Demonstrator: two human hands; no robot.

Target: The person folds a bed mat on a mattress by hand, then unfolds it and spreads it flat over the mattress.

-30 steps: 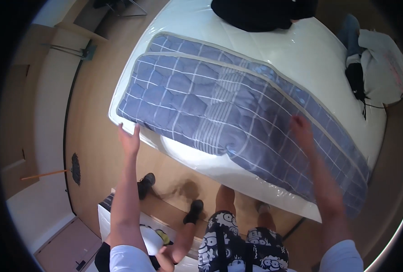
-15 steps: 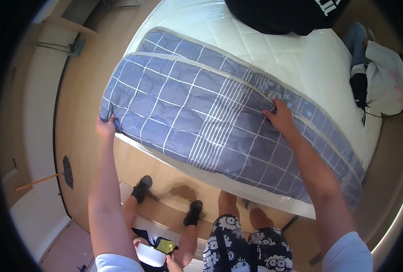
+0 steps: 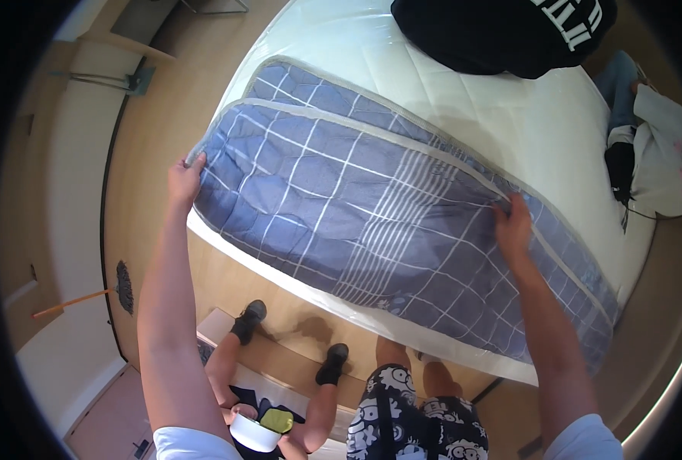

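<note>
One folded blue checked quilt (image 3: 310, 184) lies slantwise on a white mattress (image 3: 502, 123), its left corner gripped by the left hand (image 3: 185, 182) and its pale-trimmed upper edge pinched by the right hand (image 3: 514, 226). A strip of mattress shows along its near edge, a broader one beyond, reaching a black bundle (image 3: 494, 38). Wooden floor (image 3: 168, 115) opens leftward to the wall (image 3: 82, 192), near a mop (image 3: 125, 290); a seated person's shoes (image 3: 249, 322) stand near the mattress.

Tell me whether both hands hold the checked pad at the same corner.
No: the left hand holds the checked pad by its left end, the right hand grips it farther right.
</note>
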